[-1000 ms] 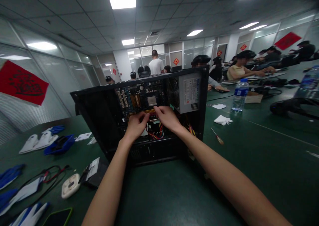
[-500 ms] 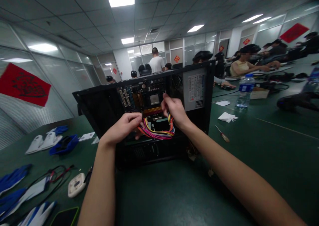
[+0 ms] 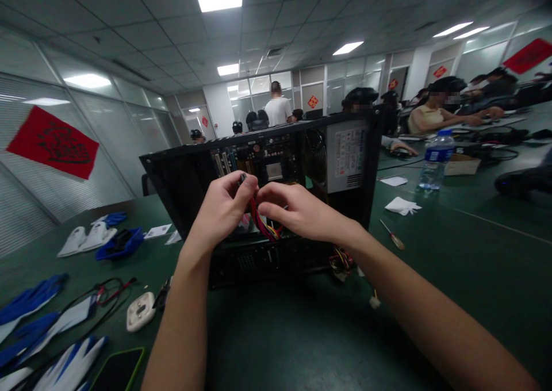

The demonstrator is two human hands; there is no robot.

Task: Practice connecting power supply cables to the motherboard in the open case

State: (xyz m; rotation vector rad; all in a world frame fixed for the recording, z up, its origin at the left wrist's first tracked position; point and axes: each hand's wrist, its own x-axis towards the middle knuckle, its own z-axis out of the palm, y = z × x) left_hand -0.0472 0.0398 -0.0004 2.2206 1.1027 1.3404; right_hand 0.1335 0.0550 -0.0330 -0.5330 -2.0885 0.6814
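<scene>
Ahead of me on the table stands an open black computer case (image 3: 170,198), its inside facing me. Within it show the motherboard (image 3: 290,155) and a power supply (image 3: 345,161) at the upper right. My left hand (image 3: 226,210) is closed in a pinch on the dark connector end of a multicoloured cable bundle (image 3: 268,230), in front of the motherboard. Close beside it my right hand (image 3: 297,210) curls its fingers onto the same cables just below the connector. Its fingertips are partly hidden. More loose wires (image 3: 340,261) hang at the case's lower right.
A screwdriver (image 3: 392,236), a white glove (image 3: 402,206) and a water bottle (image 3: 435,161) are on the right. To the left lie a blue tray (image 3: 121,244), blue-and-white gloves (image 3: 69,368), a phone (image 3: 116,371) and a white device (image 3: 141,311). Other people sit farther back.
My right hand has moved left from the motherboard's right side to meet my left hand. The connector end has been raised, and the cables now hang below the hands.
</scene>
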